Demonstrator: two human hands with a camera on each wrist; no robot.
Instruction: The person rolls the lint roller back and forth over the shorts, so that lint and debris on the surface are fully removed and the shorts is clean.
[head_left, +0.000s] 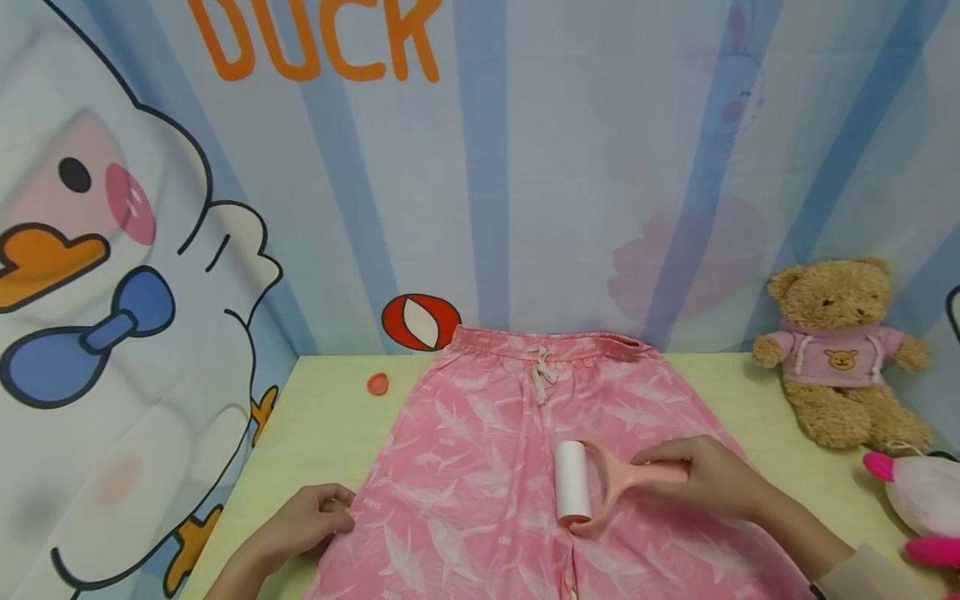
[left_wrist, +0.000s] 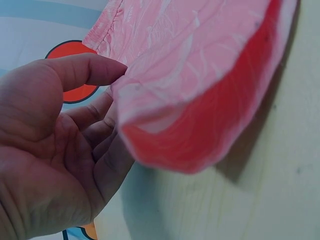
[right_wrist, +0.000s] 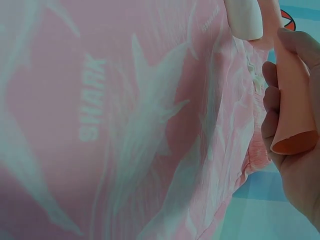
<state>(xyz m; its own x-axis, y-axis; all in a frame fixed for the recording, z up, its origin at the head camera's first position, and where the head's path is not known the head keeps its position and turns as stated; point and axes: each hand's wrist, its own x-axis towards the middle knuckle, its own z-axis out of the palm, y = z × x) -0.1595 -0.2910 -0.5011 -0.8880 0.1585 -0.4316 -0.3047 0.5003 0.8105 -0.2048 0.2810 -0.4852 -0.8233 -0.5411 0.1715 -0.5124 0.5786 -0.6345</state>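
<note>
Pink shorts (head_left: 465,467) printed with white sharks lie spread out, with a drawstring (head_left: 542,375) at the waistband. My right hand (head_left: 712,479) grips the peach handle of a lint roller (head_left: 573,483), whose white roll overlaps the middle of the shorts. In the right wrist view, fingers (right_wrist: 270,100) wrap round the hollow handle. At the left side of the shorts, my left hand (head_left: 307,521) pinches the fabric edge between thumb and fingers. The left wrist view has a leg opening (left_wrist: 195,135) gaping, its red inside showing beside that hand (left_wrist: 55,150).
A pale yellow table (head_left: 322,433) lies under the shorts. A small red piece (head_left: 378,383) is near its back left. On the right sit a teddy bear (head_left: 840,350) in a pink hoodie and a white-and-pink plush toy (head_left: 926,496). A cartoon-printed cloth (head_left: 570,167) hangs behind.
</note>
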